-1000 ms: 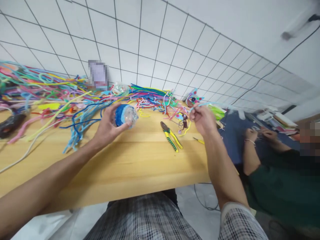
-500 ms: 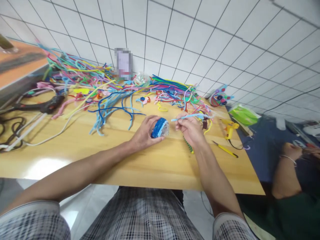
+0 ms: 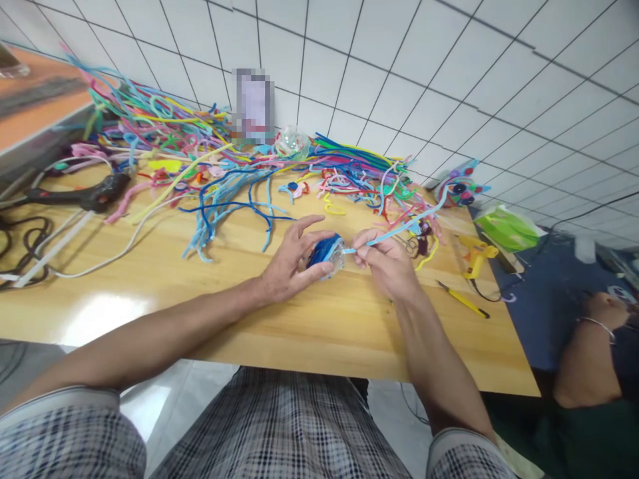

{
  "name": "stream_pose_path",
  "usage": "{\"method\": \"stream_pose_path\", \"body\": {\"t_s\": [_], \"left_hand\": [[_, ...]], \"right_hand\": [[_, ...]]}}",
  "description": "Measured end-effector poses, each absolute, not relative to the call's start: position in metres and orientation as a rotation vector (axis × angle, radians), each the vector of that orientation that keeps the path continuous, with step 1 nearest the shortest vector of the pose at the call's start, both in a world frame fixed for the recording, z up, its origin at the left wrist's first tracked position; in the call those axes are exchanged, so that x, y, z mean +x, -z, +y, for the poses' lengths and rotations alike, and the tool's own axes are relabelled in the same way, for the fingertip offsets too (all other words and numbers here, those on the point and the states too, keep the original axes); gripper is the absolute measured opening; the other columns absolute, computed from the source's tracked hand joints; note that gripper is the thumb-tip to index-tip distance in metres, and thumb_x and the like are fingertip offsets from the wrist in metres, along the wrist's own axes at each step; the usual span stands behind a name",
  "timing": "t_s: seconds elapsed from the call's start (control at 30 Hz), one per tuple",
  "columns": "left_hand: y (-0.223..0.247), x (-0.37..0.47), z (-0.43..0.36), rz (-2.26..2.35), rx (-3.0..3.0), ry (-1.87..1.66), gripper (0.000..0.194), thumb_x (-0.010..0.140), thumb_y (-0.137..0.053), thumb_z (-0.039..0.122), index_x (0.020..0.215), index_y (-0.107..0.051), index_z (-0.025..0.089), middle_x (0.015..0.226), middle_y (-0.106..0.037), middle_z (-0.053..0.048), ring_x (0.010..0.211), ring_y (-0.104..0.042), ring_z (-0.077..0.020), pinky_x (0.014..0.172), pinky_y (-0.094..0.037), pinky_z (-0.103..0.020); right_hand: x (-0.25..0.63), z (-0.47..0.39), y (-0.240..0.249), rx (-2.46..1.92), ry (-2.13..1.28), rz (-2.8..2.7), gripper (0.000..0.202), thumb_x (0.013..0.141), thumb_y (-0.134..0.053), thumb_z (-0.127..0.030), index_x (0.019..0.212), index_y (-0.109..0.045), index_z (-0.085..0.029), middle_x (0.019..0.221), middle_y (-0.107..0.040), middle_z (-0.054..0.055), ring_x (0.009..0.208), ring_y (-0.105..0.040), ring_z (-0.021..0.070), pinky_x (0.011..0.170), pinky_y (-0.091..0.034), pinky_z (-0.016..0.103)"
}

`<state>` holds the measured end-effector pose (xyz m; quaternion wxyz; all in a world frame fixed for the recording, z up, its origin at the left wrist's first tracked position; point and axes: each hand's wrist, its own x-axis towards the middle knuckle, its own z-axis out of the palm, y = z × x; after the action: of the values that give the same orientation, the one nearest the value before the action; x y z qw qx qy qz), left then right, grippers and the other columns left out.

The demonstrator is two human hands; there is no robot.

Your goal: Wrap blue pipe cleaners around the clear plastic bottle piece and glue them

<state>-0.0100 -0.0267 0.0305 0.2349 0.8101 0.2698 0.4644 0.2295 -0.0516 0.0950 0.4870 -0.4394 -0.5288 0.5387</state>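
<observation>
Near the middle of the wooden table (image 3: 200, 313), my left hand (image 3: 294, 261) holds a small rounded object (image 3: 324, 251), blue on one side and clear on the other, between thumb and fingers. My right hand (image 3: 382, 261) pinches a light blue fuzzy stem (image 3: 404, 226). One end of the stem meets the clear side of the object; the rest stretches up and right beyond my fingers. Behind my left hand lie blue and light blue stems (image 3: 219, 199).
A black glue gun (image 3: 84, 194) with cables is at the left. Colourful stems (image 3: 164, 126) line the tiled wall. At the right are a yellow glue gun (image 3: 476, 256), a yellow cutter (image 3: 462, 298), a decorated ball (image 3: 459, 189) and another person's arm (image 3: 584, 359).
My right hand has brought the light blue stem's end against the object. Fingers of my left hand have lifted and spread somewhat around it. The view has shifted slightly.
</observation>
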Motion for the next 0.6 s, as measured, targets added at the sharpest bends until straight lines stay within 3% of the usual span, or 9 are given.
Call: {"method": "stream_pose_path", "body": {"t_s": [0.23,0.4,0.6], "left_hand": [[-0.053,-0.007,-0.035,0.652,2.291,-1.42,0.011,0.109,-0.07,0.035,0.113,-0.074,0.026,0.147,-0.073,-0.011,0.151,-0.061,-0.0284,0.13,-0.046,-0.061],[-0.051,-0.008,-0.037,0.697,2.3,-1.401,0.012,0.109,-0.069,0.034,0.105,-0.074,0.024,0.146,-0.075,-0.012,0.146,-0.065,-0.0279,0.128,-0.049,-0.06],[-0.049,-0.009,-0.04,0.757,2.292,-1.403,0.007,0.106,-0.07,0.028,0.102,-0.073,0.024,0.153,-0.069,-0.013,0.15,-0.061,-0.0297,0.127,-0.049,-0.061]], "right_hand": [[0.218,-0.066,-0.102,-1.009,-1.16,-1.612,0.026,0.096,-0.081,-0.053,0.094,-0.078,-0.027,0.094,-0.073,0.002,0.085,-0.068,0.017,0.079,-0.057,0.031],[0.215,-0.07,-0.094,-1.059,-1.005,-1.646,0.017,0.1,-0.078,-0.043,0.108,-0.08,-0.028,0.098,-0.079,0.0,0.087,-0.073,0.0163,0.079,-0.058,0.03],[0.215,-0.075,-0.093,-1.122,-0.603,-1.769,0.009,0.101,-0.077,-0.033,0.097,-0.082,-0.028,0.088,-0.082,0.001,0.075,-0.071,0.0163,0.068,-0.053,0.03]]}}
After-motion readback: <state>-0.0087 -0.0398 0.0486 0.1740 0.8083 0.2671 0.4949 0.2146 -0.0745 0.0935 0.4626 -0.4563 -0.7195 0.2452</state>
